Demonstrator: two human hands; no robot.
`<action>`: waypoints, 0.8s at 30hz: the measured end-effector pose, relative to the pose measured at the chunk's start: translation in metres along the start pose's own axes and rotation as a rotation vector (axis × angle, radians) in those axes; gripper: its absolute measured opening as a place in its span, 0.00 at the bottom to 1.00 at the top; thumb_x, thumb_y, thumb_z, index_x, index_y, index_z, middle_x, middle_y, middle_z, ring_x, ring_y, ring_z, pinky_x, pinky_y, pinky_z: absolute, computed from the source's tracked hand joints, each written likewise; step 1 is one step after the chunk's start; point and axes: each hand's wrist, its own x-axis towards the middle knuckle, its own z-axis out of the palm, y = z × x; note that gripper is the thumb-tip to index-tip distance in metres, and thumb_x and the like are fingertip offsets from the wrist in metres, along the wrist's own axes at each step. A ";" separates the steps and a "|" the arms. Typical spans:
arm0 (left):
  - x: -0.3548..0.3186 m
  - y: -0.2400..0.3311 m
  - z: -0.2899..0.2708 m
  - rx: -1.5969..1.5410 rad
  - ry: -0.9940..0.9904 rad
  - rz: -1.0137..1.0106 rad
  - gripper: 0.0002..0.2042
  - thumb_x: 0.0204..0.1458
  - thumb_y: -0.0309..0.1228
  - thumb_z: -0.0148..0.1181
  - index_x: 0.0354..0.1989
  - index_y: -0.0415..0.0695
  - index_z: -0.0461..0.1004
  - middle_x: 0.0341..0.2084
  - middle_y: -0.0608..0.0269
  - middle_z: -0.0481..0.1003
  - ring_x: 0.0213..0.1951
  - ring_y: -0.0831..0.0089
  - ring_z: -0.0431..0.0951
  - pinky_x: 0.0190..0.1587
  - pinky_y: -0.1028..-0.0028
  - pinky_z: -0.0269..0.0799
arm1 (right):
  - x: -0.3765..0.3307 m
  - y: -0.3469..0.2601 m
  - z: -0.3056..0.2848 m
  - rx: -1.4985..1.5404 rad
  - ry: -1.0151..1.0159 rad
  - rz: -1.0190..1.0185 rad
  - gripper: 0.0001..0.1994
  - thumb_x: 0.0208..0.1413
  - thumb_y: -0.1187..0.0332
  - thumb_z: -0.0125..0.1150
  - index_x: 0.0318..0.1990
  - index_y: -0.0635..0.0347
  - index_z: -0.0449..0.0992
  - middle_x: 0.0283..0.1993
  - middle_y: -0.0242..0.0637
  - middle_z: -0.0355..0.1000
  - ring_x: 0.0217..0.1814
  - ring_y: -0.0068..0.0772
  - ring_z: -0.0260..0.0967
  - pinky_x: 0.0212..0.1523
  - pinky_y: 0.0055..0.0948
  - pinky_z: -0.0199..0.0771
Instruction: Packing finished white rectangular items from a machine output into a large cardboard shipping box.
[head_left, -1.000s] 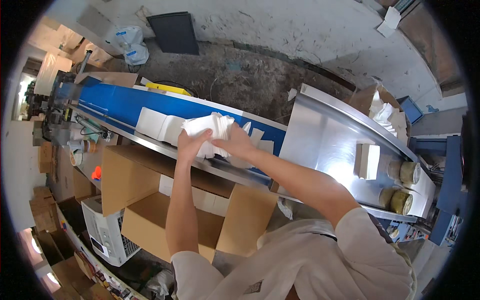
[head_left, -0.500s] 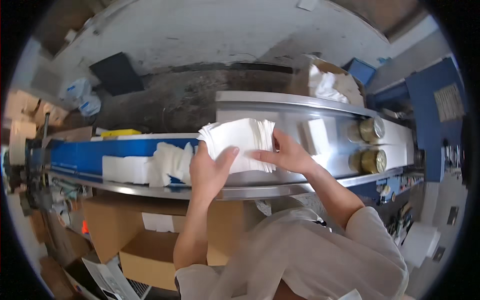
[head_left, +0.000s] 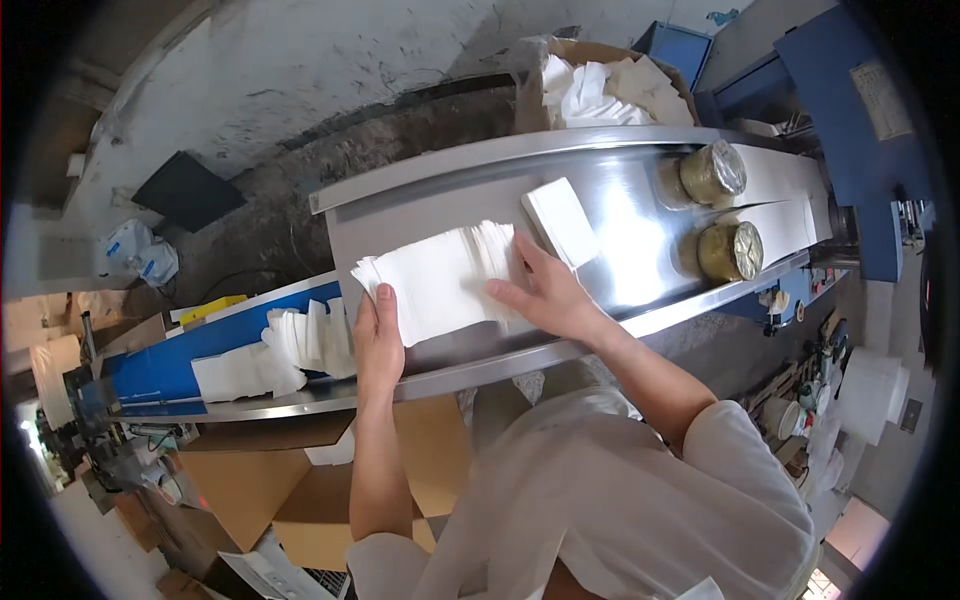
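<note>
Your left hand [head_left: 377, 335] clamps the near end of a long stack of white paper napkins [head_left: 440, 283], thumb on top and fingers curled under its edge. Your right hand [head_left: 545, 295] lies flat and spread on the stack's other end, pressing it down rather than gripping. The stack rests on the shiny steel surface [head_left: 640, 230], just short of a smaller squared white bundle [head_left: 562, 220] that sits apart from it, further along.

As a judgement, the gathering looks done: the sheets are bunched and set down, though their edges fan out unevenly (the squaring-up appears to be what remains). More loose napkin piles [head_left: 275, 350] wait on the blue conveyor belt [head_left: 165, 365] to your left, so plenty is left to collect. Two round lidded jars [head_left: 725, 210] stand beyond the bundle.

Compared with half a second ago, the stack has travelled rightward and now lies fully on the steel, nearer the bundle, and your view has swung with it.
</note>
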 end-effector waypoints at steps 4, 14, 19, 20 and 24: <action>-0.001 0.002 0.013 0.173 0.101 0.171 0.27 0.69 0.49 0.43 0.59 0.35 0.69 0.49 0.46 0.73 0.50 0.56 0.74 0.57 0.64 0.66 | -0.006 0.010 -0.010 0.075 0.058 -0.031 0.45 0.56 0.52 0.68 0.70 0.76 0.53 0.61 0.61 0.68 0.61 0.50 0.71 0.60 0.39 0.72; 0.000 0.004 0.021 0.091 0.162 0.122 0.23 0.69 0.44 0.47 0.50 0.31 0.73 0.42 0.51 0.72 0.44 0.66 0.73 0.50 0.69 0.67 | -0.013 0.018 -0.009 0.048 0.082 0.000 0.41 0.51 0.52 0.73 0.68 0.66 0.64 0.56 0.56 0.68 0.53 0.46 0.72 0.53 0.38 0.75; -0.012 0.025 0.032 0.192 0.124 0.189 0.22 0.68 0.43 0.49 0.47 0.31 0.75 0.41 0.54 0.72 0.41 0.69 0.73 0.47 0.71 0.68 | -0.007 0.023 -0.010 0.067 0.179 -0.104 0.37 0.53 0.55 0.72 0.66 0.66 0.66 0.57 0.54 0.68 0.54 0.48 0.71 0.51 0.39 0.74; -0.008 0.021 0.031 0.211 0.131 0.138 0.22 0.68 0.44 0.50 0.46 0.32 0.75 0.41 0.54 0.72 0.41 0.69 0.73 0.47 0.71 0.68 | -0.005 0.024 -0.013 0.069 0.175 -0.105 0.37 0.53 0.55 0.72 0.66 0.66 0.66 0.57 0.54 0.68 0.54 0.48 0.71 0.51 0.39 0.74; -0.007 0.013 0.026 0.239 0.122 0.062 0.23 0.68 0.45 0.50 0.45 0.31 0.75 0.42 0.51 0.72 0.42 0.66 0.73 0.47 0.68 0.68 | -0.004 0.021 -0.023 0.106 0.114 -0.053 0.38 0.54 0.56 0.72 0.67 0.67 0.64 0.56 0.54 0.69 0.56 0.49 0.71 0.55 0.40 0.72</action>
